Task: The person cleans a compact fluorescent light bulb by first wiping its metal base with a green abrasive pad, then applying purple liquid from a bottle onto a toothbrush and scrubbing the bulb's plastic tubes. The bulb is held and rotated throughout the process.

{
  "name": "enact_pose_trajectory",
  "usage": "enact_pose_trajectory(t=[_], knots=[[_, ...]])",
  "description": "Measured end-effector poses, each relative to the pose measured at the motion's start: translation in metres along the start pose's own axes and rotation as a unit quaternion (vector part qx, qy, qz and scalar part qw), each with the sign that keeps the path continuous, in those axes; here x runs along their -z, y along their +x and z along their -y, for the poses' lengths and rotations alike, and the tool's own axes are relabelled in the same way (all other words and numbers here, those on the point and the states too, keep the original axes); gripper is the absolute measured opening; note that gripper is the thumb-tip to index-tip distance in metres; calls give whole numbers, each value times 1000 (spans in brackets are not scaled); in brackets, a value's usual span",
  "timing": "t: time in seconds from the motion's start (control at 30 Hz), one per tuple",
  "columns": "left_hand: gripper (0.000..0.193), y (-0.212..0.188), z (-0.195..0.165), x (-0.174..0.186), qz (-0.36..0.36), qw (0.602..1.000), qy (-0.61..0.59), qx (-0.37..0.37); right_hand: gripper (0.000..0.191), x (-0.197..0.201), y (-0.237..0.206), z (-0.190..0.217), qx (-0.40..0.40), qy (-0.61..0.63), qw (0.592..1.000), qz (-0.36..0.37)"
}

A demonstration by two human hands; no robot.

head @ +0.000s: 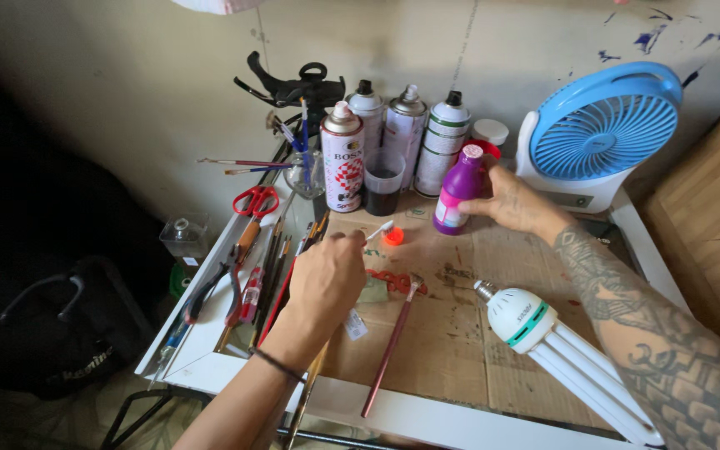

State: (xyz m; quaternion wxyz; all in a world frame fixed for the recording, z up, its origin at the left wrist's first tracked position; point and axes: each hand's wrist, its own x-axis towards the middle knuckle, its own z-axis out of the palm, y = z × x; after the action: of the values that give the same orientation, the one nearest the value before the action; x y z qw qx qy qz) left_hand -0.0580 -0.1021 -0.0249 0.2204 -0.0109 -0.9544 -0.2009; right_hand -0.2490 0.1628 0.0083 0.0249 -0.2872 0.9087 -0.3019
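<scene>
At the frame's centre, the left hand [327, 279] has its fingers pinched around a small white-tipped brush [379, 231] above the cardboard-covered worktop [452, 333]. Up right of it, the right hand [512, 200] wraps a purple bottle [458, 190], standing upright beside the spray cans [402, 137].

A purple bottle [457, 193] with a pink cap stands near the bench's [427, 417] far edge, held by a tattooed right hand [514, 202]. Beside it lies an orange-red cap [392, 237]. Red-handled scissors [255, 202] rest at the left edge, a blue-and-white fan [597, 133] occupies the far right corner, and brown cardboard [452, 342] covers the white bench.
</scene>
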Motion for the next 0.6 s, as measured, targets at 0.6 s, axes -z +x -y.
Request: enact_pose_trajectory(t=[0.6], knots=[[16,9,-15,-15,14,991,119,-65,78,22,-44,-24,-52,125,990,-28]])
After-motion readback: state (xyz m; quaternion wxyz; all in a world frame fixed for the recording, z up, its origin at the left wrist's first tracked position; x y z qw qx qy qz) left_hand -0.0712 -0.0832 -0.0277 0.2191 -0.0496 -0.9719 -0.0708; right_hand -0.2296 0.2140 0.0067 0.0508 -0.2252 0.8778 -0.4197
